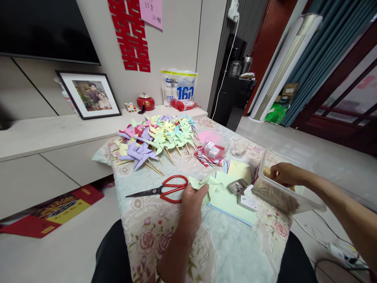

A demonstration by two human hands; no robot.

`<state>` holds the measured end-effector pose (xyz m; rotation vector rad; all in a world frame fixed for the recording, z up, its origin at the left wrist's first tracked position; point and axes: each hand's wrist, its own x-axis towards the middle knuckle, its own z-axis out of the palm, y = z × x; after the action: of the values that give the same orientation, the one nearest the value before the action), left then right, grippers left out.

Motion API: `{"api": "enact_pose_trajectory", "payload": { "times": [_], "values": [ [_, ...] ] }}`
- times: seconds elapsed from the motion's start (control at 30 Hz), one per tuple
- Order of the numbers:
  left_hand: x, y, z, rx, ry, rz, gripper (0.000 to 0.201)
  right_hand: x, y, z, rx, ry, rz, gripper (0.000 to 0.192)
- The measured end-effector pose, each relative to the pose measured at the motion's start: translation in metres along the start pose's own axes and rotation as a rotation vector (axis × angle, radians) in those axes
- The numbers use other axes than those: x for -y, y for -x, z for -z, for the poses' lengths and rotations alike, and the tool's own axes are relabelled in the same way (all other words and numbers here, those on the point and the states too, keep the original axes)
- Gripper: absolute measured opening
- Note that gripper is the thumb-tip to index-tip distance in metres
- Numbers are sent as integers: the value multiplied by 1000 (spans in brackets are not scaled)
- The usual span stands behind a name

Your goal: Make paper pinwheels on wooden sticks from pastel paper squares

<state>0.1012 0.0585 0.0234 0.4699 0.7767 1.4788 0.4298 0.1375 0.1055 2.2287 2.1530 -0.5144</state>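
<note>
Green paper pinwheel (pixel 206 185) pinched in the left hand (pixel 193 198), near the middle of the table.
Red scissors (pixel 165 189) lie left; right hand (pixel 284 174) grasps sticks (pixel 275 196) inside the clear box (pixel 306 204), far right.

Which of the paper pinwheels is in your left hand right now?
The pale green pinwheel by the red scissors, pinched in the left hand. The others lie in a pile at the table's far end.

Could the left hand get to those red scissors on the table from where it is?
Probably yes. The left hand, holding folded green paper, sits right beside the scissors, and nothing lies between them. It would likely have to let go of the paper first.
</note>
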Motion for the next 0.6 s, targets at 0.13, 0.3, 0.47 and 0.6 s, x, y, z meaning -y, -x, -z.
{"api": "enact_pose_trajectory", "payload": {
  "times": [0.13,0.3,0.47,0.6],
  "values": [
    [-2,0,-1,-18,1,0,43,4,10,27,-112,56,-36,17],
    [-10,4,-6,-18,29,16,38,53,52,51,-662,180,-29,9],
    [-25,11,-11,128,86,72,32,130,72,-3,-326,-836,321,27],
    [-29,14,-10,235,62,80,28,171,51,-62,-73,-1211,248,40]
  ]
}}
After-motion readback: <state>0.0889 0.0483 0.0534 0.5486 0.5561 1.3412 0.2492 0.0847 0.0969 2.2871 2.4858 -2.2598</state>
